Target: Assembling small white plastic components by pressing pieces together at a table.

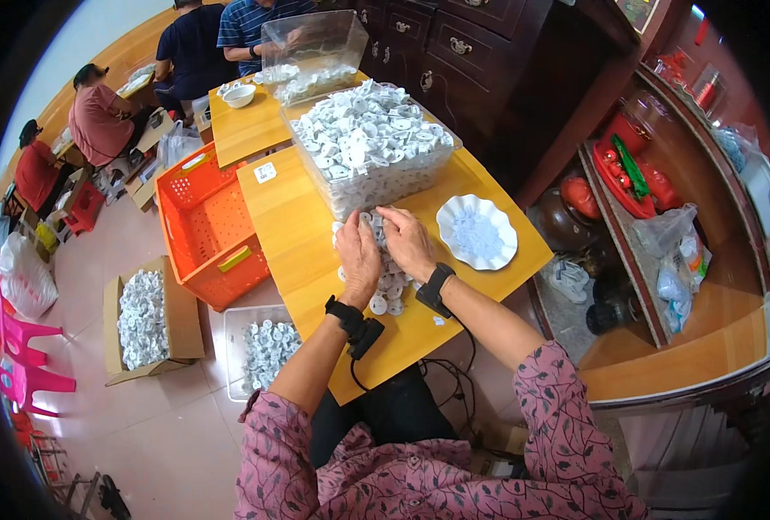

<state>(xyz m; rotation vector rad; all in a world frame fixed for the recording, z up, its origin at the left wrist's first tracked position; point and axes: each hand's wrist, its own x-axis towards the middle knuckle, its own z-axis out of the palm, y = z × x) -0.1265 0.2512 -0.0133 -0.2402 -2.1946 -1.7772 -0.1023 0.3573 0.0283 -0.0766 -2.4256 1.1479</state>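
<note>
In the head view, our left hand (359, 264) and right hand (409, 243) bend over a heap of small white pieces (394, 305) on the yellow table (294, 234). The hands are very near each other, side by side, with fingers curled down. We cannot tell if they are pinched on a piece, as the backs of the hands hide the tips. To do this handling well, we think we should stay low and use soft fingers, since such little round things could roll off. We should pick from the top of the heap and not push it toward our laps. Just past our fingertips is a big clear box (394, 189), so we would take care not to bump it. The wavy white plate (508, 238) sits to the right of the right hand, and our elbow should stay off it. Now for how the pieces look: they are white or pale grey, small and mostly round, and some show a dark dot in the middle. They lie under our fingers and in the gap between our wrists, all jumbled. Many more like them are piled high in the clear box.
</note>
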